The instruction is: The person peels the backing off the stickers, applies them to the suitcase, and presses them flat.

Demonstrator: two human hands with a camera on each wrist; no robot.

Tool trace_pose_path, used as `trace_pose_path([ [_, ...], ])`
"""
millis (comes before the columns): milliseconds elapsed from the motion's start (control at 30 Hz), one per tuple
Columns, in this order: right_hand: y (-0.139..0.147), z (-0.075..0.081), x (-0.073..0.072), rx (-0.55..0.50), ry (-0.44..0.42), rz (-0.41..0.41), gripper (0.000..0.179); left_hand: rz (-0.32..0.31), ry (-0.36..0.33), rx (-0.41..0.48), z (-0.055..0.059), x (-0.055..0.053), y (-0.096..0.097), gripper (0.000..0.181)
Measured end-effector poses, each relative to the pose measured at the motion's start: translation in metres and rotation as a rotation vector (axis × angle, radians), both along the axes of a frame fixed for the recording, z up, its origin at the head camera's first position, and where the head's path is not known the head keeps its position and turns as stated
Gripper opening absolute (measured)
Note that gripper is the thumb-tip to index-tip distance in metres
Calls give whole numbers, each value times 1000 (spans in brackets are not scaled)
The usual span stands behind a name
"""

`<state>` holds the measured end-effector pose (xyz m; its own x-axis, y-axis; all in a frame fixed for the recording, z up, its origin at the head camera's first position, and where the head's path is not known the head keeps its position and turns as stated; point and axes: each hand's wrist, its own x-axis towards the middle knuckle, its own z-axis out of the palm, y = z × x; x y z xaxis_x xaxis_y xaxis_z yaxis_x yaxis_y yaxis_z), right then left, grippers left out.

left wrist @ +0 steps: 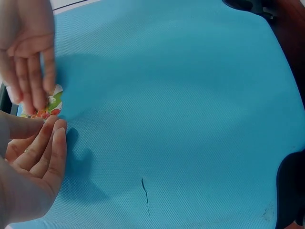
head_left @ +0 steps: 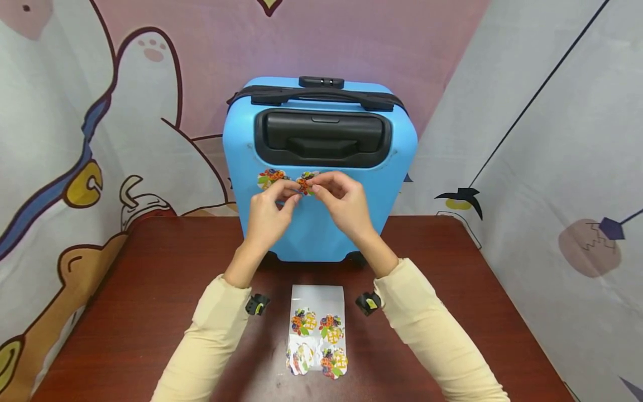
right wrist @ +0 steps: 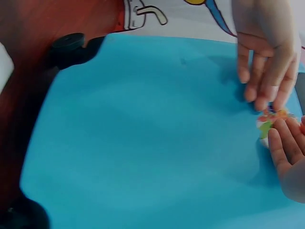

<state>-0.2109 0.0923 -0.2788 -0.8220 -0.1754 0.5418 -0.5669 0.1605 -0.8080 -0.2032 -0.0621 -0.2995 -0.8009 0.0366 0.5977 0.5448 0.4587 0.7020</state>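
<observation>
A blue suitcase (head_left: 321,223) stands upright on the table, facing me. Between my hands is a colourful fruit sticker (head_left: 305,182), in front of the panel just under the black handle recess. My left hand (head_left: 271,215) pinches its left edge, and my right hand (head_left: 346,204) pinches the right side between thumb and index finger. Part of the sticker (left wrist: 56,101) shows beside the fingers in the left wrist view. Another fruit sticker (head_left: 271,177) lies on the suitcase to the left, partly behind my left fingers. Whether the held sticker touches the shell, I cannot tell.
A white backing sheet (head_left: 317,296) with several fruit stickers lies on the brown table (head_left: 166,312) between my forearms. The suitcase has a black recessed handle (head_left: 324,137) and a black carry strap (head_left: 326,95). Behind it hangs a printed cartoon cloth (head_left: 351,39).
</observation>
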Motion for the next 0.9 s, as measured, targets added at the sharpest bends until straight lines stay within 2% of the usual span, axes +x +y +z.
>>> trace_pose_path([
  [133,2,-13,0,-1,-58,-5,13,6,2,-7,0,0,0,13],
  [267,2,-18,1,6,-94,5,12,8,4,-9,0,0,0,14],
  [367,2,-15,3,9,-77,28,14,7,4,-6,-1,1,0,14],
  [633,1,10,3,-28,23,84,16,-4,7,0,-1,0,-1,14],
  [733,1,8,2,-34,16,81,17,-5,-2,1,0,1,-1,14],
  [900,5,-7,1,-11,-40,75,16,-8,-4,2,0,2,-1,14],
])
